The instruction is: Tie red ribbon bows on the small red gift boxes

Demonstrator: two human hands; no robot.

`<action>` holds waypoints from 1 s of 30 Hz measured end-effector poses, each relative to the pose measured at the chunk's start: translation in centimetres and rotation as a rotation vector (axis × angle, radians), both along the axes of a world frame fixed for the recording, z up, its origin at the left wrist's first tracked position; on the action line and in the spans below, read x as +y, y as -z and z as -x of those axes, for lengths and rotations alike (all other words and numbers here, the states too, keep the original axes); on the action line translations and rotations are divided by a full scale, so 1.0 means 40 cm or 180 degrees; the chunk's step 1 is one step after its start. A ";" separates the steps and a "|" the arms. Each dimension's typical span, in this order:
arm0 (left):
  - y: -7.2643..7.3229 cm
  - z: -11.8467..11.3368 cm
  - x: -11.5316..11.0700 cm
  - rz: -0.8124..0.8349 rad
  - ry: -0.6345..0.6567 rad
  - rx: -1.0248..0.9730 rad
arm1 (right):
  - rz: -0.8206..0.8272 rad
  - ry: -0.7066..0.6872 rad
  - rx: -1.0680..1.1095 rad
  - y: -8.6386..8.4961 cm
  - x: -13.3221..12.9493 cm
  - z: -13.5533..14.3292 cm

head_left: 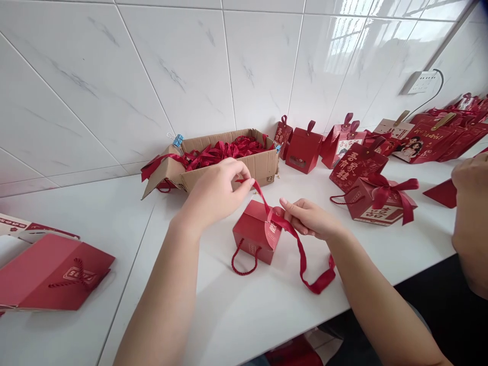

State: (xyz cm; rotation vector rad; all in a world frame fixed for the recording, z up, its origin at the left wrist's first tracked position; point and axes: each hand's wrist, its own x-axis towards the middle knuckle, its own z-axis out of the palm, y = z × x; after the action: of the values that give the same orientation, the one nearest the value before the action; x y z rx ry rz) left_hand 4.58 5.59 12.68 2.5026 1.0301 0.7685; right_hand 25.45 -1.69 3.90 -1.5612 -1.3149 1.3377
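A small red gift box (249, 226) sits on the white table, its rope handle hanging toward the front. A red ribbon (301, 249) runs through the top of the box, and its long tail lies curled on the table at the right. My left hand (224, 185) pinches the ribbon's upper end between thumb and fingertips, above and behind the box. At the box's right side, my right hand (308, 217) has its thumb and curled fingers around the ribbon close to the box top.
Behind my hands stands a cardboard box (232, 170) full of red ribbons. Flat red boxes (57, 272) lie at left. Finished-looking boxes, one with a bow (381, 201), stand at right, near another person's hand (473, 213). A power strip (419, 82) is on the wall.
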 end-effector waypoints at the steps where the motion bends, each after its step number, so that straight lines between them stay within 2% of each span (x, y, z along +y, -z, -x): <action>1: -0.003 -0.001 -0.002 -0.0025 -0.0096 -0.0140 | -0.0025 0.0212 -0.0117 -0.002 0.001 0.001; 5: -0.010 -0.004 -0.009 -0.0075 -0.0403 -0.0553 | -0.0576 0.1140 -0.0495 -0.017 0.012 0.011; 7: -0.014 -0.005 -0.017 -0.0160 -0.0459 -0.0719 | -0.1083 0.1338 -0.0409 -0.036 0.025 0.021; 8: -0.017 -0.006 -0.022 -0.0181 -0.0451 -0.0768 | -0.1311 0.1275 -0.0297 -0.051 0.032 0.027; 10: -0.025 -0.008 -0.035 -0.0167 -0.0376 -0.0782 | -0.1614 0.0841 -0.0025 -0.092 0.048 0.039; 12: -0.034 -0.010 -0.048 -0.0090 -0.0243 -0.0740 | -0.1637 0.0061 0.0261 -0.142 0.065 0.047; 14: -0.042 -0.007 -0.057 0.0002 -0.0104 -0.0699 | -0.1477 -0.0767 0.0205 -0.187 0.079 0.049; 16: -0.048 0.002 -0.058 0.0134 -0.0025 -0.0620 | -0.1265 -0.1235 -0.0014 -0.215 0.090 0.044; 19: -0.046 0.021 -0.045 0.0491 -0.0042 -0.0177 | -0.1112 -0.1209 -0.0418 -0.221 0.098 0.029; 22: -0.032 0.031 -0.022 0.1027 -0.0145 0.0768 | -0.1051 -0.1073 -0.0759 -0.204 0.102 0.010; 25: -0.016 0.025 -0.004 0.1291 -0.0157 0.1580 | -0.0890 -0.1314 -0.0896 -0.189 0.106 -0.005; 28: -0.009 0.021 0.004 0.1221 -0.0194 0.1782 | -0.0668 -0.1610 -0.0986 -0.182 0.111 -0.005; 30: -0.011 0.025 0.008 0.1222 -0.0217 0.1758 | -0.0511 -0.1657 -0.1071 -0.177 0.116 0.003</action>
State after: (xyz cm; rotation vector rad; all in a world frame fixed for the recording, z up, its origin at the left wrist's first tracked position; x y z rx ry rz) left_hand 3.57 5.92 13.10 2.3825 1.2914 -0.1282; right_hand 25.32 2.94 11.00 -1.4267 -2.0921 1.2508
